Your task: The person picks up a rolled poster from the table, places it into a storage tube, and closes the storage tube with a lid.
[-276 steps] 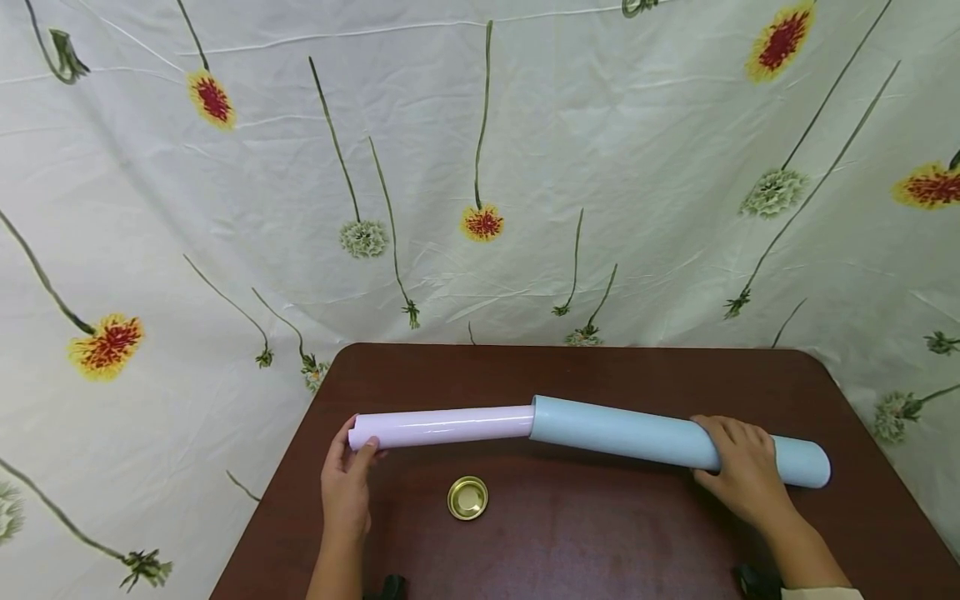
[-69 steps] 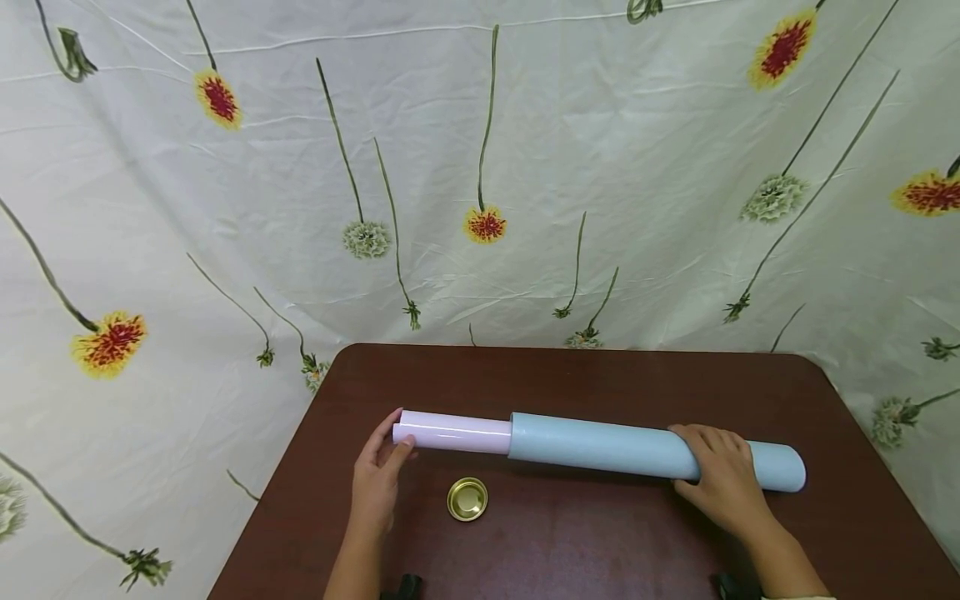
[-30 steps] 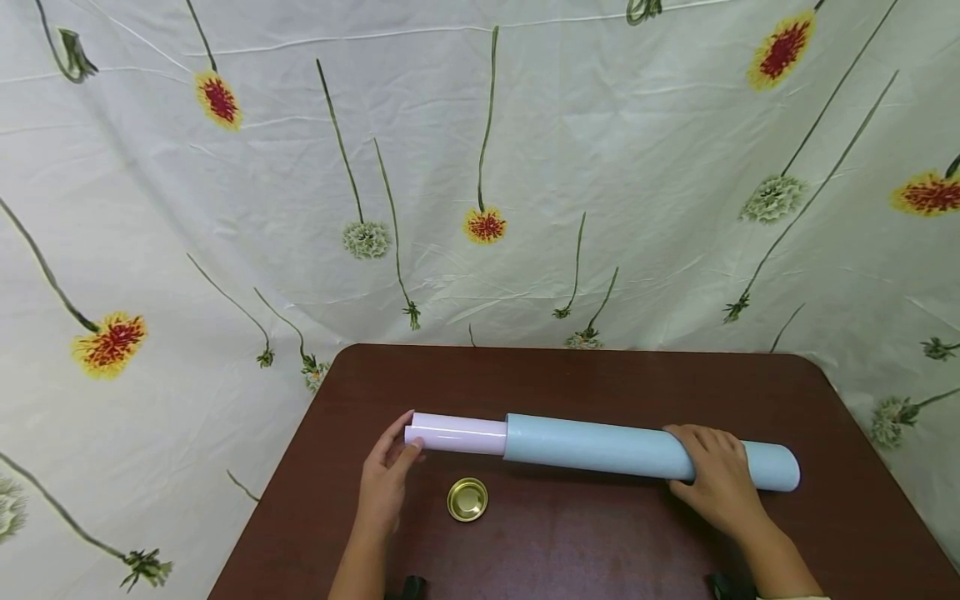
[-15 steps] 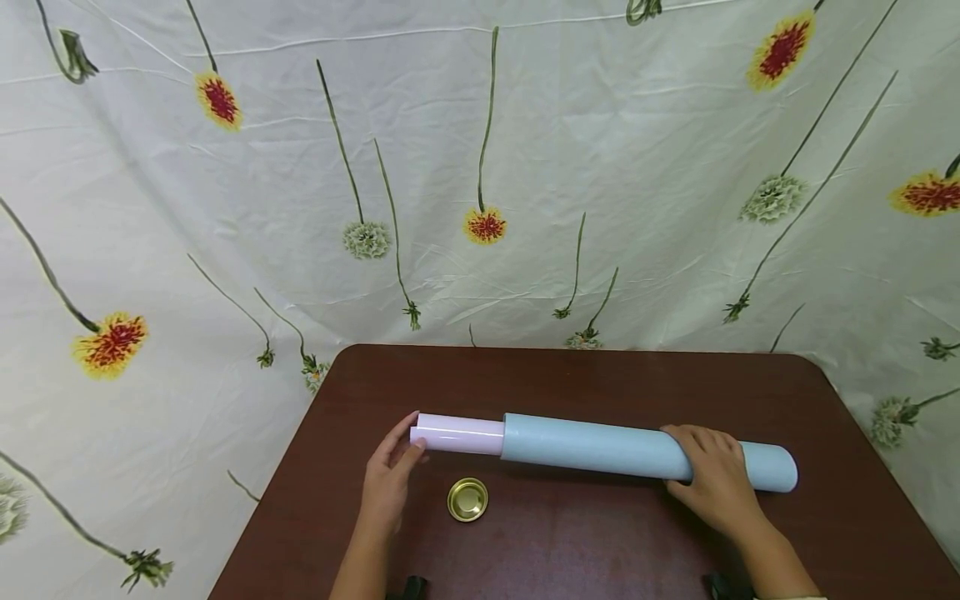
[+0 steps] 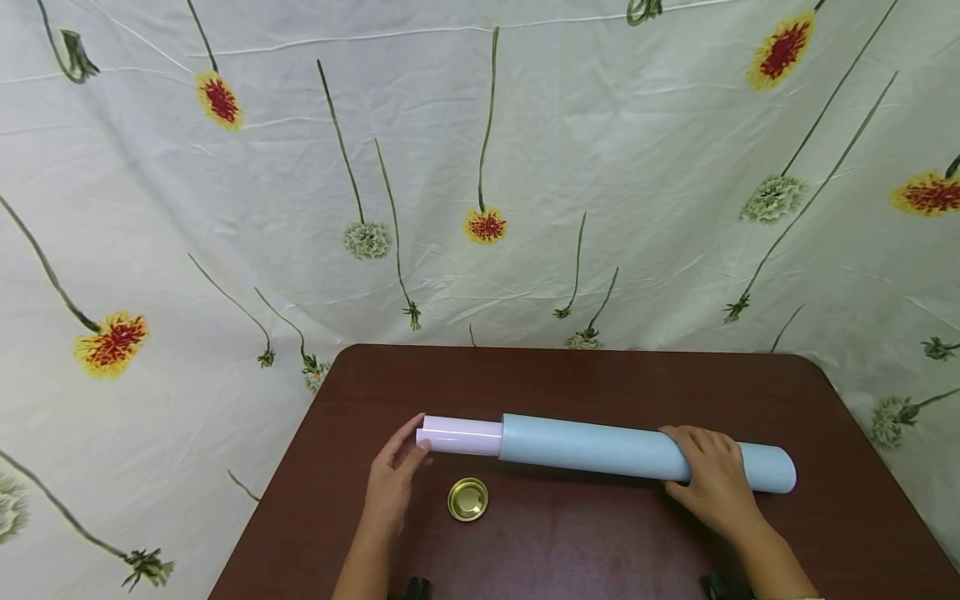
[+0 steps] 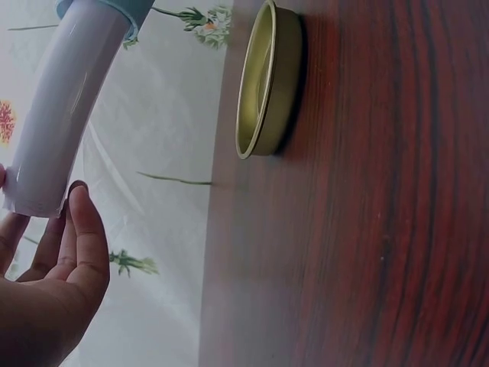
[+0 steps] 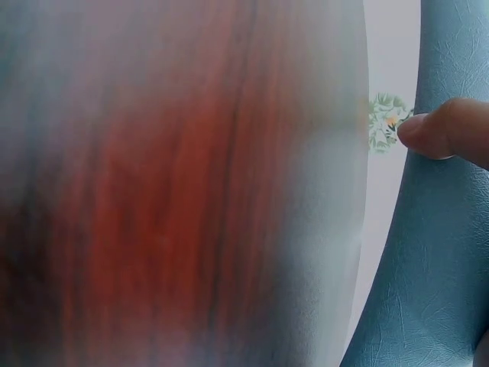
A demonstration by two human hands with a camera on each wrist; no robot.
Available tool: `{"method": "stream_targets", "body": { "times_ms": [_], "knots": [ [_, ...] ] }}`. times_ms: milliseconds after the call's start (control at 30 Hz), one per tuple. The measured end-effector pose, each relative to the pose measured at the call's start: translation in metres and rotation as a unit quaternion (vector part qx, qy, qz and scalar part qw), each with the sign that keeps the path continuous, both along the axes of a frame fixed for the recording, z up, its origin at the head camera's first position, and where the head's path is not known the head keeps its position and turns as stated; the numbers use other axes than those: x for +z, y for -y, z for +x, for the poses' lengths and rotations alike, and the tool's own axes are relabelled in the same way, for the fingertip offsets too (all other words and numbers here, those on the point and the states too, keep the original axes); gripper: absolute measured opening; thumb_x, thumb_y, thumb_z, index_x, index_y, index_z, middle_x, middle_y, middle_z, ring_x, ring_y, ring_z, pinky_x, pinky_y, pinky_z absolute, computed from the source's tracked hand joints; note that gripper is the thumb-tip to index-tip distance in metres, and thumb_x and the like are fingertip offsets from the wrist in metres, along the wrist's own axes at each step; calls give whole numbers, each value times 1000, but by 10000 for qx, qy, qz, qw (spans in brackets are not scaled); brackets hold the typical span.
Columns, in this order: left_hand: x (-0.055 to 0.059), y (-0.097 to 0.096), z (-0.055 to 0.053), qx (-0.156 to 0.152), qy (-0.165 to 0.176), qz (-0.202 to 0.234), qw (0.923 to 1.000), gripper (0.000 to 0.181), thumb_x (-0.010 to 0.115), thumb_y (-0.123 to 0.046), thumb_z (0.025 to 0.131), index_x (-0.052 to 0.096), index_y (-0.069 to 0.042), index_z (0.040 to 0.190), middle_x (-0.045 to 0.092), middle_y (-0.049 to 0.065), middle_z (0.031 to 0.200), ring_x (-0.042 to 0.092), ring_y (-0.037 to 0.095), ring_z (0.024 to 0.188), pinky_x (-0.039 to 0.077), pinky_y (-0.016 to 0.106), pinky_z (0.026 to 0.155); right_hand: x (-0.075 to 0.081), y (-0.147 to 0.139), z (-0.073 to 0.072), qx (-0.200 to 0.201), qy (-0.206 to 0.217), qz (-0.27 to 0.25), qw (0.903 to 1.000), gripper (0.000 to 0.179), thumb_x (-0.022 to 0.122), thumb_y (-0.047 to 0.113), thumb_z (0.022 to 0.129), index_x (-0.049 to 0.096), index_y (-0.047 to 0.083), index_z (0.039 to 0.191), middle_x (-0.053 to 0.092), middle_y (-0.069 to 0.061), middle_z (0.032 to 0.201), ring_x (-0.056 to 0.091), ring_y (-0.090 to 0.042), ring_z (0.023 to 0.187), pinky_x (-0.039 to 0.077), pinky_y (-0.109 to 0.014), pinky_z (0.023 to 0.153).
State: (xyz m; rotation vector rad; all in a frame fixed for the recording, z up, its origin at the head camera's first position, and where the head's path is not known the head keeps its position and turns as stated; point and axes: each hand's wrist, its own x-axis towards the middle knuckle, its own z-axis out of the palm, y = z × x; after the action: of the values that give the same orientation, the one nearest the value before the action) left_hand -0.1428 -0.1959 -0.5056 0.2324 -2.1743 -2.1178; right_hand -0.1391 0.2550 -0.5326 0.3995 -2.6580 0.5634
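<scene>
A glossy lilac roll of sheet material sticks out of the left end of a light blue tube with a leathery surface. My left hand grips the roll's outer end, thumb on the near side and fingers behind. In the left wrist view the lilac roll runs up into the blue rim. My right hand wraps over the blue tube near its right end. The right wrist view has its thumb pressed on the tube. The roll's inner part is hidden inside the tube.
A small round gold-coloured dish sits on the dark brown table, in front of the roll and right of my left hand. Behind the table hangs a white cloth printed with flowers.
The lilac roll has slid rightward deeper into the blue tube, so a shorter length shows. My left hand has moved right with it; the tube and right hand have shifted left.
</scene>
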Motion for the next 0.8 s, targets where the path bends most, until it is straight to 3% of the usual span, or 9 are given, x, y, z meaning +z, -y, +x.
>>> {"method": "stream_targets", "body": {
  "times_ms": [367, 667, 800],
  "knots": [
    [-2, -3, 0, -76, 82, -9, 9999, 44, 64, -15, 99, 58, -15, 143, 60, 14, 132, 64, 7, 103, 56, 30, 92, -1, 2, 1, 13, -38, -27, 10000, 85, 95, 9, 56, 59, 12, 133, 64, -15, 122, 54, -39, 115, 32, -60, 99],
    [-4, -8, -1, -109, 40, 92, 9999, 44, 66, -13, 97, 60, -12, 141, 66, 1, 114, 65, 9, 96, 57, 31, 89, -2, 2, 1, 1, 2, -49, 10000, 84, 95, 9, 57, 59, 13, 134, 64, -15, 123, 54, -39, 115, 32, -60, 99],
    [-5, -9, 0, -124, 111, 24, 9999, 42, 64, -15, 99, 60, -13, 140, 62, 5, 127, 64, 9, 97, 57, 30, 89, -3, 3, 1, -2, 18, -48, 10000, 85, 95, 10, 57, 60, 13, 134, 64, -15, 123, 54, -39, 115, 31, -61, 99]
  ]
}}
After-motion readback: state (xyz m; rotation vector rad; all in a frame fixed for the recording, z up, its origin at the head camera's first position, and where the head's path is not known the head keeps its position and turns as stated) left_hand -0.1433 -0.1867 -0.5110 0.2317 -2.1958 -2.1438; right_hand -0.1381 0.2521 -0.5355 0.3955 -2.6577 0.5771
